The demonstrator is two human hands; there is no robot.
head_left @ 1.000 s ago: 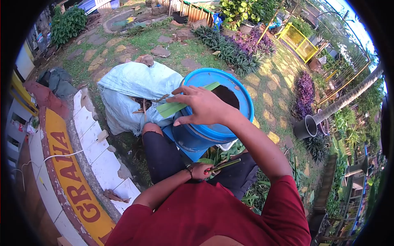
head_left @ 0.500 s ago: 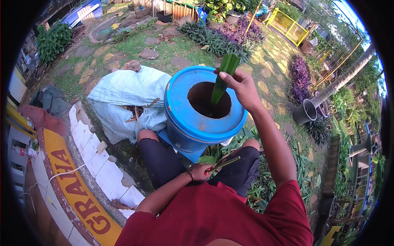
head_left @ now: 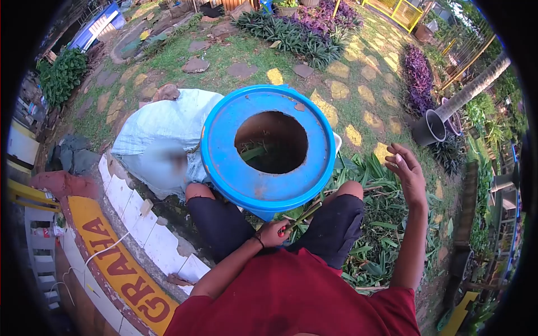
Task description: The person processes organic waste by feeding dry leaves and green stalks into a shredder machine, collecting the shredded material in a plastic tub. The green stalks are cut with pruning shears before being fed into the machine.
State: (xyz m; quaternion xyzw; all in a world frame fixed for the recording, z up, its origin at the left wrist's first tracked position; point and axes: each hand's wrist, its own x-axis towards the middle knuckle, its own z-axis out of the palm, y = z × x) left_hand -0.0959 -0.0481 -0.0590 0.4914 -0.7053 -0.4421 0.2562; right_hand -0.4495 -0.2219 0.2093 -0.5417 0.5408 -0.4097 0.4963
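My right hand (head_left: 406, 173) hangs open and empty beside the blue drum (head_left: 268, 148), above the cut leaves (head_left: 386, 215) near my right knee. My left hand (head_left: 274, 232) grips the shears (head_left: 298, 218) at my lap, blades pointing up-right toward the drum

Barrel (head_left: 263, 185): bright blue lid and wall, dark brown interior. Sack (head_left: 159, 131): pale whitish-blue. Person's shirt (head_left: 291, 297): dark red; shorts (head_left: 221, 221): black. Curved ledge (head_left: 120, 269): orange-yellow band with dark red lettering, white tiles alongside. Ground plants (head_left: 386, 213): green; shrubs (head_left: 417, 70): purple.
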